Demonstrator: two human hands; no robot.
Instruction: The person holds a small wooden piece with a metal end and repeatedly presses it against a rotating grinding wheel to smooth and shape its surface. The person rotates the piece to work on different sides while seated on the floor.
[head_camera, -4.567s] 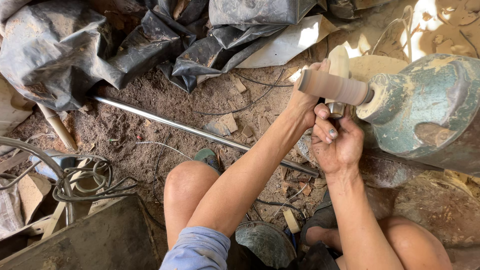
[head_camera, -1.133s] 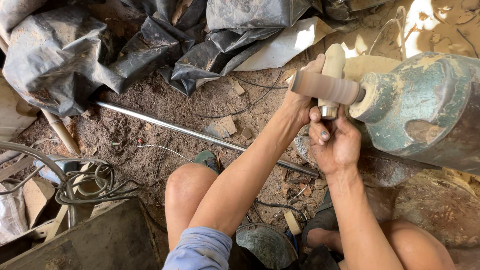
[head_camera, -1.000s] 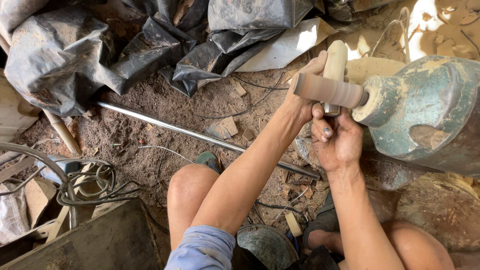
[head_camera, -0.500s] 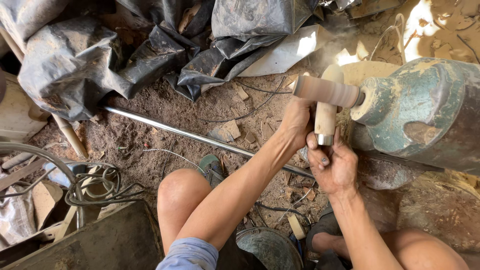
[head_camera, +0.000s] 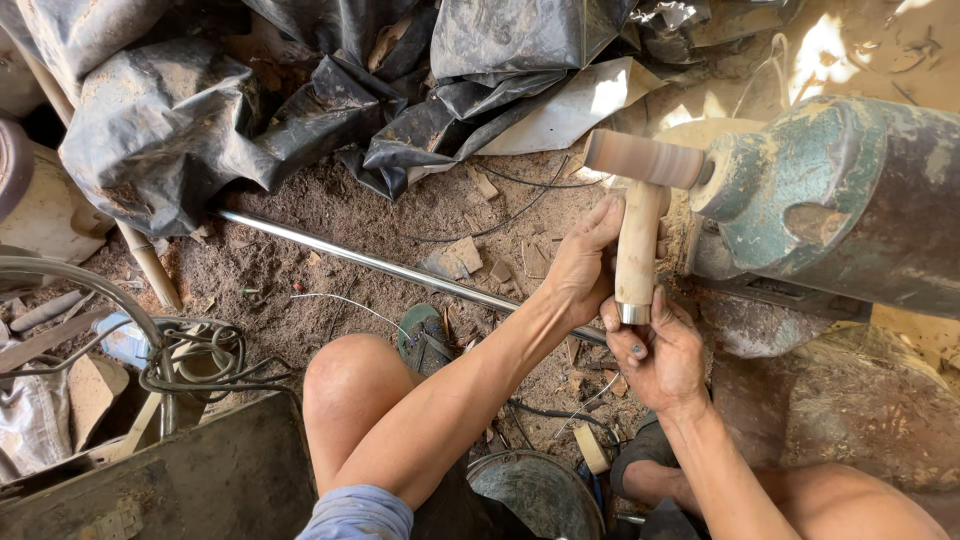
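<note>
The right hand (head_camera: 665, 350) pinches the metal-capped lower end of a pale wooden handle (head_camera: 637, 250) – upright, its top against the sanding drum (head_camera: 645, 158). The left hand (head_camera: 580, 265) grips its side. Beyond the drum – black plastic sheeting (head_camera: 300, 110).

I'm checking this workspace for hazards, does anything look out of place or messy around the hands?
Yes. The ground is cluttered: wood scraps lie in the dirt beside a loose metal rod, and tangled cable sits at the left. Both hands, left hand and right hand, hold the wooden piece close to the sanding drum.
</note>
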